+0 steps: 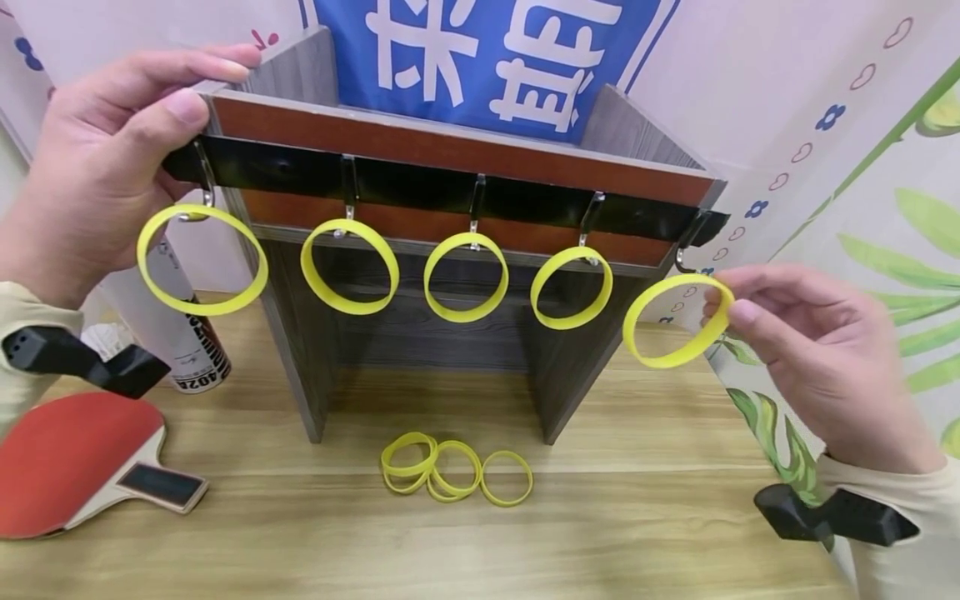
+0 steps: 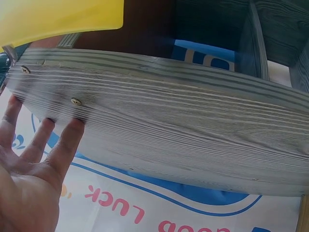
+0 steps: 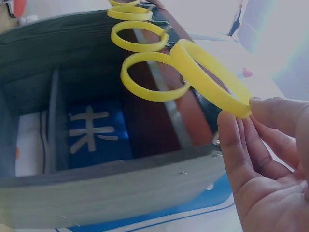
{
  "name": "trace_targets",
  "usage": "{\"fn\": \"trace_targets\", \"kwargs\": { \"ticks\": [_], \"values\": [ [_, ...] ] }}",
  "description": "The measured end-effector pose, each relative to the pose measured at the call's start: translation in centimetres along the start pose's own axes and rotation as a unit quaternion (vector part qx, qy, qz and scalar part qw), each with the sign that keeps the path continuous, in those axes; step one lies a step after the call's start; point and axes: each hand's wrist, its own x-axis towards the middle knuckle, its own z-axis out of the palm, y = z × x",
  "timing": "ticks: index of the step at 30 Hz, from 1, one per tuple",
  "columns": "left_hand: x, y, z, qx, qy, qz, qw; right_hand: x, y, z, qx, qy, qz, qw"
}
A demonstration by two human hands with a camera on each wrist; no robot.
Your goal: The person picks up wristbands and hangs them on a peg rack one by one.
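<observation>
Between thumb and fingers, my right hand [image 1: 825, 350] pinches a yellow silicone wristband [image 1: 678, 360] by its right side. The band is just below the rightmost hook [image 1: 681, 257]; in the right wrist view that wristband [image 3: 205, 77] slants up away from the fingers. My left hand [image 1: 97, 158] grips the upper left corner of a grey wooden shelf unit [image 1: 288, 350], thumb at the front. Its fingertips touch the side panel [image 2: 169, 106] in the left wrist view. Another yellow wristband [image 1: 202, 308] hangs from the left hook, and several more hang along the black strip [image 1: 420, 185].
Several loose yellow wristbands [image 1: 506, 502] lie on the wooden table [image 1: 450, 550] in front of the unit. To the left are a red table tennis bat [image 1: 82, 458] and a white spray can [image 1: 183, 342]. A blue banner [image 1: 480, 50] hangs behind.
</observation>
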Motion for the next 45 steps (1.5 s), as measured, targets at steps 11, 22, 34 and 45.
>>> {"fn": "trace_targets", "kwargs": {
  "ticks": [11, 22, 34, 45],
  "values": [
    [0.0, -0.1, -0.3, -0.006, -0.009, 0.004, 0.9999, 0.9, 0.6, -0.6, 0.024, 0.048, -0.017, 0.9984],
    [0.2, -0.5, -0.8, 0.0, -0.005, -0.01, 0.9999, 1.2, 2.6, -0.6, 0.021, 0.02, 0.02, 0.9994],
    [0.1, -0.4, -0.5, 0.006, -0.006, -0.015, 0.9999, 0.2, 3.4, -0.5, 0.002, 0.029, 0.035, 0.999],
    [0.1, -0.3, -0.6, 0.004, -0.003, -0.021, 0.9998, 0.1, 3.1, -0.4, -0.049, 0.019, 0.049, 0.9974]
  ]
}}
